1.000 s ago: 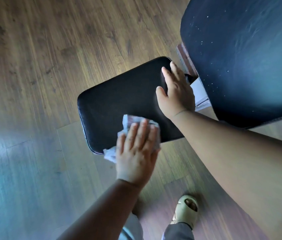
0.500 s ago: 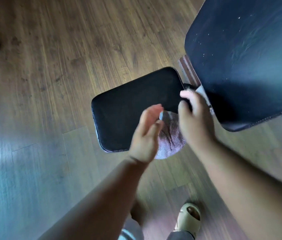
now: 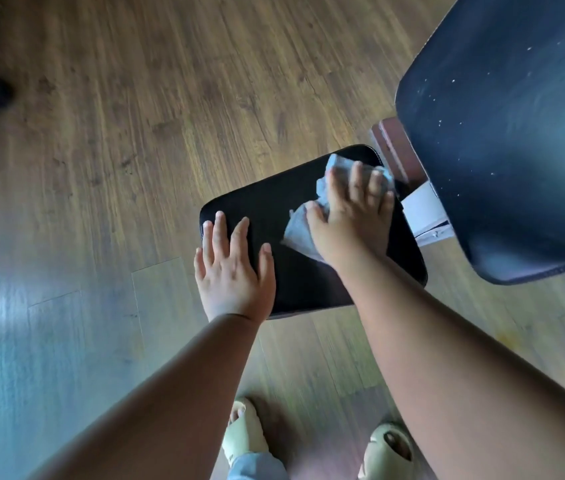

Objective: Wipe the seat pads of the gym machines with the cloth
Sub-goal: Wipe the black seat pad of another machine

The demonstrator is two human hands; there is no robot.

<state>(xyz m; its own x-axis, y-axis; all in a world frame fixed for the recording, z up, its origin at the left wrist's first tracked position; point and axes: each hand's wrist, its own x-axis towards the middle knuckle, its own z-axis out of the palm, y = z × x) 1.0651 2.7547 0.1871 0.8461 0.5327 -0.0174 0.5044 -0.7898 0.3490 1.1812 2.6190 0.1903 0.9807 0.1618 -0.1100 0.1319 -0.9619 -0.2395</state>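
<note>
Cloth (image 3: 300, 230), soft and probably light, lay bunched on the black seat pad (image 3: 274, 202) under the flat-fingered right hand (image 3: 353, 220), while the left hand (image 3: 234, 271) rested spread.

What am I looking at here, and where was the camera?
No robot here: a person cleaning gym gear, filmed by a camera on their head looking down. The black seat pad sits low over a wood floor. The right hand presses a grey cloth flat onto the pad's far right part. The left hand rests open on its near left corner, holding nothing. The big dark back pad stands at the upper right. Below are the person's sandals.
</note>
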